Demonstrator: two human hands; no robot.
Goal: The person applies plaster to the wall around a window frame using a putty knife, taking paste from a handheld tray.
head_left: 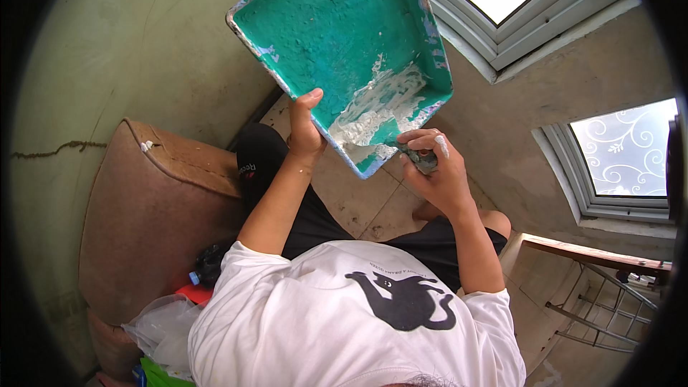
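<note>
A square teal tray (330, 29) is tilted up in front of me, with pale scuffed edges and white paste (380, 93) smeared over its lower right part. My left hand (305, 125) grips the tray's lower left side, thumb over the rim. A crusted grey scraper (423, 160) is held in my right hand (444, 172) at the tray's lower right edge; its tip is not clearly visible against the paste. White paste coats part of a finger on that hand.
A brown upholstered seat (150, 229) stands left beside a cracked wall (86, 72). Plastic bags (158, 330) and a dark bottle (211, 265) lie low left. Tiled floor (365, 193) lies below. Two windows (616, 150) are on the right, above a metal-framed rack (595, 301).
</note>
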